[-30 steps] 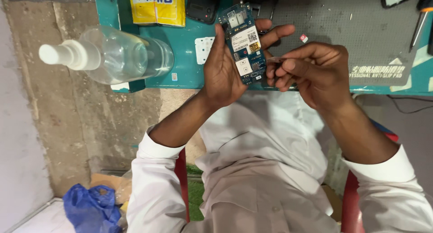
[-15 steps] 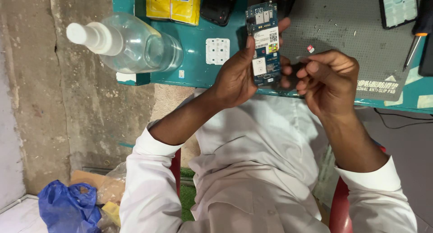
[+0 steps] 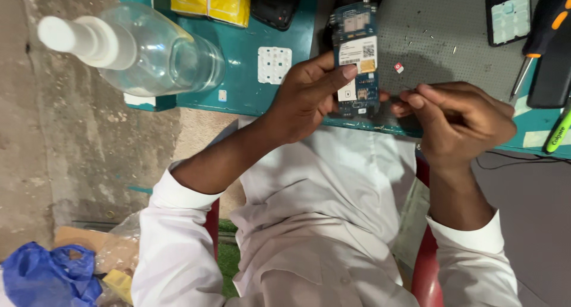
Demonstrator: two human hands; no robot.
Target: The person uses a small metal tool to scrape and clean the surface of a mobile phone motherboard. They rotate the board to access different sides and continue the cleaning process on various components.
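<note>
Since a moment ago, left hand [image 3: 306, 96] has tilted the circuit board [image 3: 357, 57] upright, fingers clamped on it; right hand [image 3: 461, 119] hovers beside, fingertips pressed together.

A teal table [image 3: 238, 93] carries a grey mat [image 3: 440, 21]. Rough concrete floor [image 3: 71, 158] lies left (stained, cracked), with a blue bag [image 3: 41, 277] below. The chair [image 3: 425, 277] is red.
</note>
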